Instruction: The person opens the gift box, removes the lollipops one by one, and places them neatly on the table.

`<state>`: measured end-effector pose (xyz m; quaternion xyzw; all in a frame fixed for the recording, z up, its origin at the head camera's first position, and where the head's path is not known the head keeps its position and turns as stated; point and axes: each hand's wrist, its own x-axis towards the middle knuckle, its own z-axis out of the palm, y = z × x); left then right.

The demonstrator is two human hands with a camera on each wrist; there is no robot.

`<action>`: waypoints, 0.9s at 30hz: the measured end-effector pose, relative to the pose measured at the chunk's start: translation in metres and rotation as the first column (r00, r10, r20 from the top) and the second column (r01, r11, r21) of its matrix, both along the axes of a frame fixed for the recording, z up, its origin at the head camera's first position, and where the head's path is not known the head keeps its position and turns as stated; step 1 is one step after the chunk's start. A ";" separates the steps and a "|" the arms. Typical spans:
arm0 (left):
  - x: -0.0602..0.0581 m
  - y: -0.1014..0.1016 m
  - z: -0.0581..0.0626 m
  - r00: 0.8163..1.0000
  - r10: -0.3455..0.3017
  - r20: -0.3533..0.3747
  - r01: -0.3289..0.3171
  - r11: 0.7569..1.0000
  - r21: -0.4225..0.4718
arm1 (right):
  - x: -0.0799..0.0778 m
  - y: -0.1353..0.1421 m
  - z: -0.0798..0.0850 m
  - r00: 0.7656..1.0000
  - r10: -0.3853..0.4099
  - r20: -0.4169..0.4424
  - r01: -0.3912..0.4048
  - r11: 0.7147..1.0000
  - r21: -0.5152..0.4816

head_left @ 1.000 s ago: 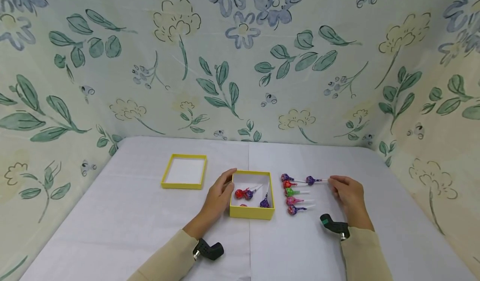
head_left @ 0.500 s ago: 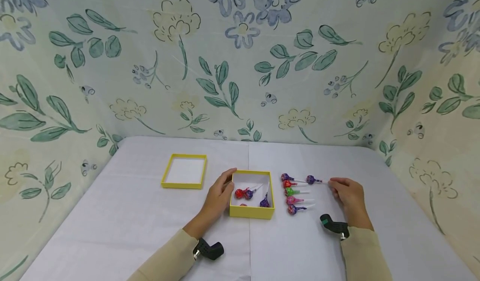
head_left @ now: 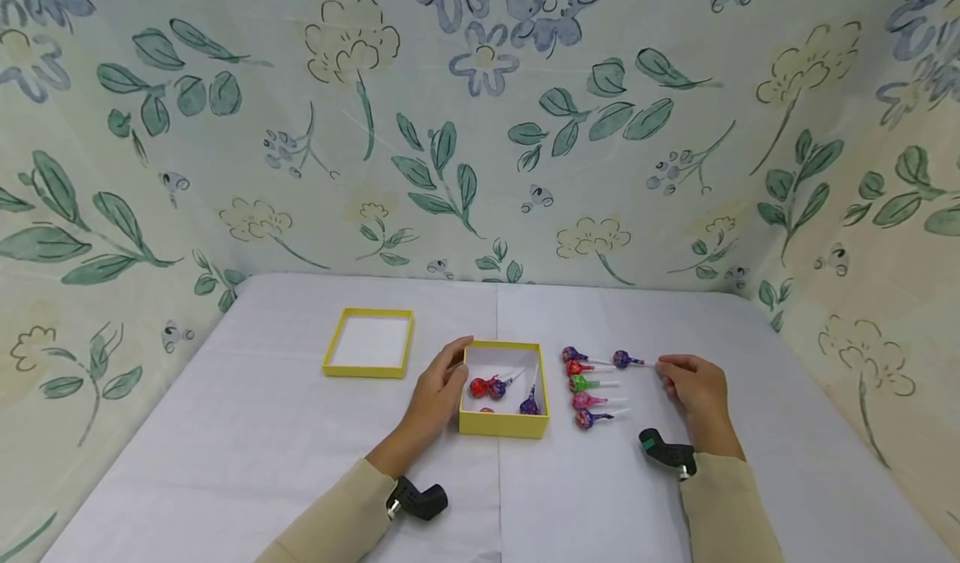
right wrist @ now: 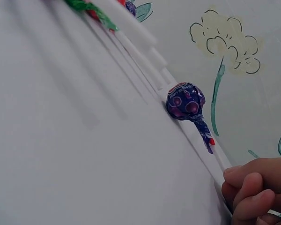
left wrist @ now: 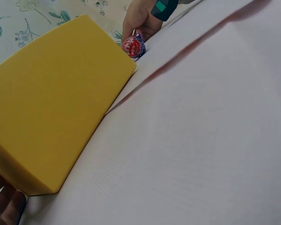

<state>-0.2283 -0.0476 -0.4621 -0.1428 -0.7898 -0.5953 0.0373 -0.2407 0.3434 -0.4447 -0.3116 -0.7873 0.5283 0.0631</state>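
In the head view my left hand rests against the left wall of a yellow open box. A few lollipops lie inside the box, among them a red one and a purple one. The left wrist view shows the box's yellow side with my fingertips touching its end. My right hand pinches the white stick of a purple-wrapped lollipop between thumb and fingers; its head is at or just above the white tabletop.
Left of the person's hands lies a shallow yellow-rimmed box lid. Just right of the box, several lollipops form a column, including a green one and a pink one, sticks to the right. A floral cloth hangs behind the table.
The held lollipop and my right hand have shifted very slightly. My left hand stays at the box, and the lollipops in the column keep their places.
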 end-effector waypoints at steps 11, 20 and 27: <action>0.001 0.000 0.001 1.000 -0.009 -0.011 0.009 1.000 0.007 | -0.001 -0.002 0.006 1.000 -0.028 0.000 0.028 0.999 -0.017; 0.001 0.000 0.002 0.999 -0.012 -0.037 0.012 1.000 0.016 | 0.003 -0.010 0.026 0.997 0.036 -0.072 -0.036 0.999 0.000; 0.001 0.000 0.002 1.000 -0.004 -0.002 0.004 1.000 0.004 | 0.008 -0.023 0.046 0.987 0.101 -0.126 -0.094 0.994 0.065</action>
